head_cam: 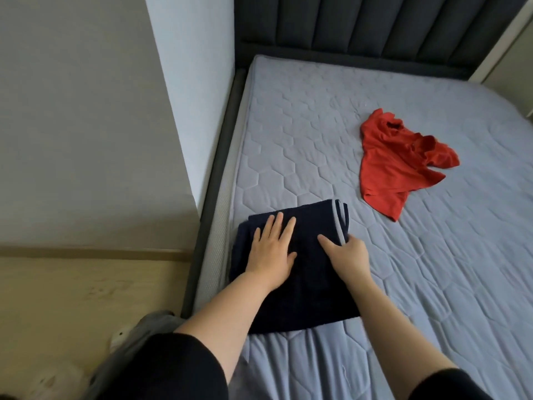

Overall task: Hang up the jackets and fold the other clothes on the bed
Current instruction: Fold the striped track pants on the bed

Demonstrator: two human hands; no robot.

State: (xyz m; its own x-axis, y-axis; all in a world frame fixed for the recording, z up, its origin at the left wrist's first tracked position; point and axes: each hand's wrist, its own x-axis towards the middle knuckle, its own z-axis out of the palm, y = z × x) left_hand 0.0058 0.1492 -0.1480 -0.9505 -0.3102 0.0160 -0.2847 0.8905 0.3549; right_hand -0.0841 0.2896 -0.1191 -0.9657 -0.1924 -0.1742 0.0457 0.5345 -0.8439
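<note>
A dark navy garment (311, 287) with a grey stripe along its right edge lies folded into a rectangle near the left edge of the bed (432, 269). My left hand (272, 251) presses flat on its upper left part, fingers straight. My right hand (347, 251) grips the garment's striped right edge, thumb on top and fingers curled under the fabric. A crumpled red shirt (395, 166) lies unfolded farther up the bed to the right, apart from both hands.
The mattress is light blue-grey and quilted, with a dark padded headboard (360, 21) at the far end. A wall corner (184, 96) and wooden floor (72, 298) lie to the left of the dark bed frame (212, 197).
</note>
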